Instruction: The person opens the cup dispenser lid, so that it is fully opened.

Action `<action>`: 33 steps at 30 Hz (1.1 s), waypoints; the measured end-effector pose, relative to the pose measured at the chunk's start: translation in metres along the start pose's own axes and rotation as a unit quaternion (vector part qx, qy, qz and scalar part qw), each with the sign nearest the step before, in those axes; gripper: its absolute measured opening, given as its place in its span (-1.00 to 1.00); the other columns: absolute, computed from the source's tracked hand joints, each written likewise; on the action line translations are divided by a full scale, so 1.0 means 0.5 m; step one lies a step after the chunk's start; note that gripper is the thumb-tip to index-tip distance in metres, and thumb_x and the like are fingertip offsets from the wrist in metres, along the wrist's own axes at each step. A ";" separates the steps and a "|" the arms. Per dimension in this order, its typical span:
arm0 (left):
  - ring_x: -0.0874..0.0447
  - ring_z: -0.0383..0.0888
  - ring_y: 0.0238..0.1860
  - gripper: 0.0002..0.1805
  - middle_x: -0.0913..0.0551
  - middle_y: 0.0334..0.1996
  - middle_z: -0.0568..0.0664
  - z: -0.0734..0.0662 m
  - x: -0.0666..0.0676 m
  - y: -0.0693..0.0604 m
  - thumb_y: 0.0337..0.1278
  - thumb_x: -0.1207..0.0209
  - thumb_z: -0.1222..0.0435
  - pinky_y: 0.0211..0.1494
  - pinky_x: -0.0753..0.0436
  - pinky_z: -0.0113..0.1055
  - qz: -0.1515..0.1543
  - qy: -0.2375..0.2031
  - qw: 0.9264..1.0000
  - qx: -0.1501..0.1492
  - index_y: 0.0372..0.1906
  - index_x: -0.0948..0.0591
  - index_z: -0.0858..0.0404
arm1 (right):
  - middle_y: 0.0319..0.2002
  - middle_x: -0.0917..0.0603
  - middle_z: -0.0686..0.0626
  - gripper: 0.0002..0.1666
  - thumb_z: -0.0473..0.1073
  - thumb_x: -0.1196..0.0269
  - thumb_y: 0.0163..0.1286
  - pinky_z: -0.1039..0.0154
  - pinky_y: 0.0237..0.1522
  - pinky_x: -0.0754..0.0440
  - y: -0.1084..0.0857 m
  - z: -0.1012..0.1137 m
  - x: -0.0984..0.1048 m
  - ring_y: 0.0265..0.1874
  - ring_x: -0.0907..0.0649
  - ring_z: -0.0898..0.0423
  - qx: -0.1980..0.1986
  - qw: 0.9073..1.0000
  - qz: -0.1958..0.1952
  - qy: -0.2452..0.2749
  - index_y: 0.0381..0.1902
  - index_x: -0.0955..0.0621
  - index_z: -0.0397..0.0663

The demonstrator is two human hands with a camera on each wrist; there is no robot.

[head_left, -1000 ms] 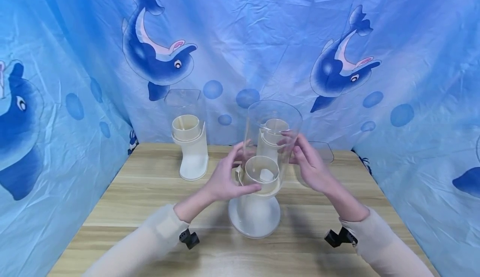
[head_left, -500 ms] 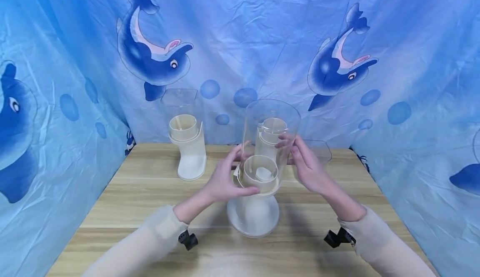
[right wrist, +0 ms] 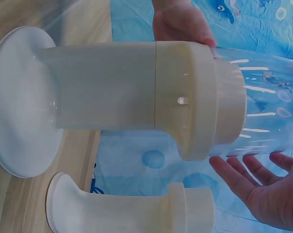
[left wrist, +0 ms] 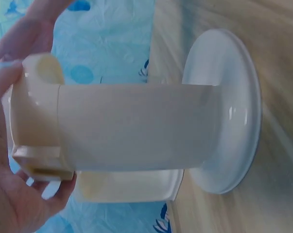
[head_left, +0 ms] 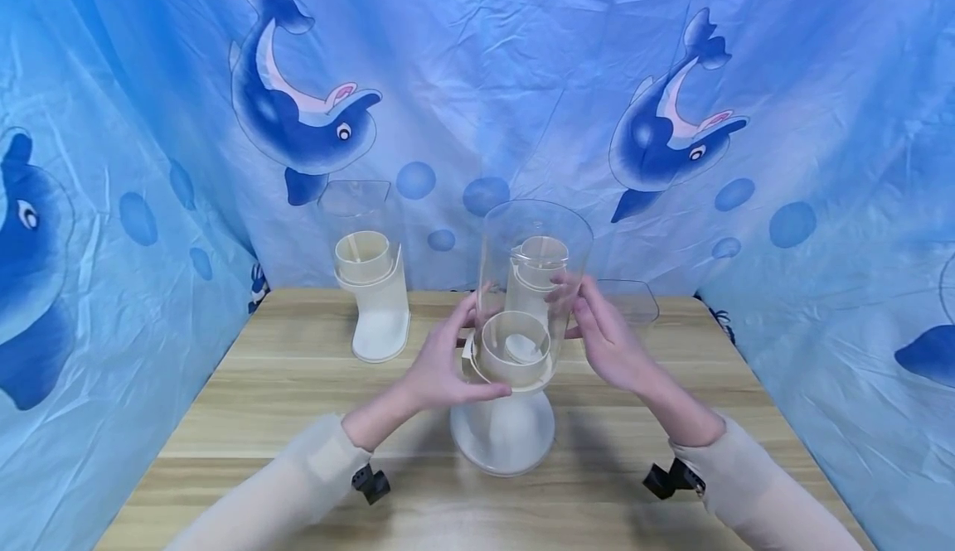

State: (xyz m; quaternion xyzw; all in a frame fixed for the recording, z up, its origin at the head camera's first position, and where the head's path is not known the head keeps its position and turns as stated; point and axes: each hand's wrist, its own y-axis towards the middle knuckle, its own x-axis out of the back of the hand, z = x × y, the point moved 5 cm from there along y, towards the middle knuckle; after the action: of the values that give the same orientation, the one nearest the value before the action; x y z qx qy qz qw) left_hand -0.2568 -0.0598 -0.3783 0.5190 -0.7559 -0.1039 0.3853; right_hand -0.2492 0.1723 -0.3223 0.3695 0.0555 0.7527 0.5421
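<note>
Tube [right wrist: 270, 99] on stand [left wrist: 136, 127], in from bench [head_left: 283, 393] far edge.
Left hand [head_left: 440, 369] clamped on stand; right hand [head_left: 615, 348] touches tube, fingers loose.

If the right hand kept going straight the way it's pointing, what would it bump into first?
Probably the clear tube. The right hand has its fingertips right up at its side, maybe already touching; the gap is hard to judge.
</note>
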 end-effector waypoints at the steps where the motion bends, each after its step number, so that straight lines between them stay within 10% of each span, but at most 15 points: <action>1: -0.65 0.01 0.32 0.48 -0.63 0.39 0.03 -0.001 -0.001 -0.003 -0.38 -0.74 0.10 0.27 -0.74 -0.01 -0.006 0.007 1.000 0.000 0.73 -0.04 -0.09 | 0.20 -0.64 -0.30 -0.48 -0.08 0.29 0.81 0.08 -0.10 -0.87 0.001 -0.001 -0.001 0.09 -0.71 -0.32 0.003 1.000 0.001 0.000 0.52 -0.34 -0.09; 21: -0.64 -0.05 0.26 0.43 -0.66 0.22 0.04 0.004 -0.025 -0.033 -0.35 -0.74 0.13 0.26 -0.75 -0.07 -0.028 0.002 0.999 0.018 0.70 -0.09 -0.07 | 0.23 -0.66 -0.38 -0.37 0.03 0.38 0.81 0.02 -0.14 -0.86 0.004 -0.008 -0.005 0.06 -0.74 -0.29 -0.015 0.999 0.014 0.026 0.50 -0.38 -0.18; 28: -0.63 0.02 0.33 0.50 -0.60 0.36 0.07 0.018 -0.025 -0.032 -0.41 -0.76 0.22 0.33 -0.73 -0.05 -0.015 -0.040 0.999 0.016 0.72 -0.04 -0.06 | 0.33 -0.53 -0.53 -0.02 0.48 0.18 0.65 -0.11 0.04 -0.82 0.029 0.024 0.026 0.15 -0.73 0.11 0.043 0.994 -0.012 0.097 0.55 -0.27 -0.25; 33: -0.61 0.08 0.40 0.54 -0.54 0.49 0.07 0.017 -0.019 -0.020 -0.48 -0.78 0.21 0.42 -0.66 0.04 -0.022 -0.029 0.999 -0.009 0.71 -0.04 -0.01 | 0.42 -0.45 -0.50 0.01 0.42 -0.09 0.58 0.14 0.12 -0.79 0.061 0.074 0.044 0.24 -0.70 0.06 0.093 0.986 -0.021 0.138 0.66 -0.10 -0.06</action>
State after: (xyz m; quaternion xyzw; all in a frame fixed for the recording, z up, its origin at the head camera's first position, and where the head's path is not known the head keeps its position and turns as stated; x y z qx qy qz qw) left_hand -0.2540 -0.0580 -0.3938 0.5286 -0.7543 -0.1345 0.3654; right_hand -0.2532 0.1671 -0.2700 0.3101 0.2072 0.7763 0.5081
